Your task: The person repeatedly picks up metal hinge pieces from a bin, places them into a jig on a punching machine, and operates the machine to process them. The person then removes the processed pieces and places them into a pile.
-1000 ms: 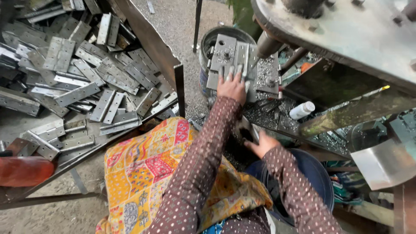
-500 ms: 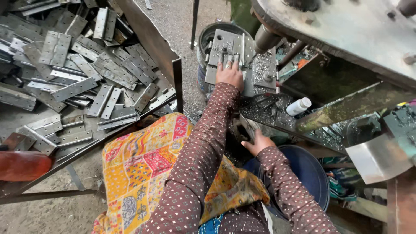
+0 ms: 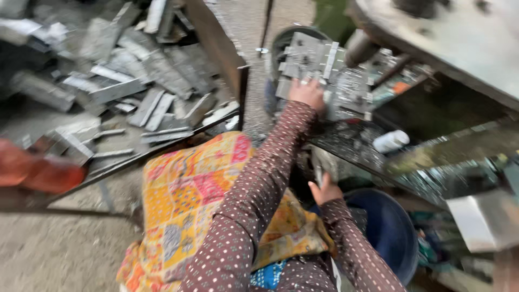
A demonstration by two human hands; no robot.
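We are reaching both hands into the parts at the centre of the frame.
Our left hand point(image 3: 307, 93) is resting on the flat metal plates point(image 3: 313, 65) piled in a round tub point(image 3: 281, 43) at upper centre. Our right hand point(image 3: 324, 190) is sitting lower, just below centre, touching a metal piece point(image 3: 323, 165) at the edge of the workbench point(image 3: 378, 162). A heap of metal strips point(image 3: 135, 81) is lying in the upper left, behind a slanting bar point(image 3: 216, 38). A patterned cloth point(image 3: 189, 205) is spreading across lower centre, a round bucket point(image 3: 389, 232) to its right. A small bottle point(image 3: 390, 141) is lying on the bench at right.
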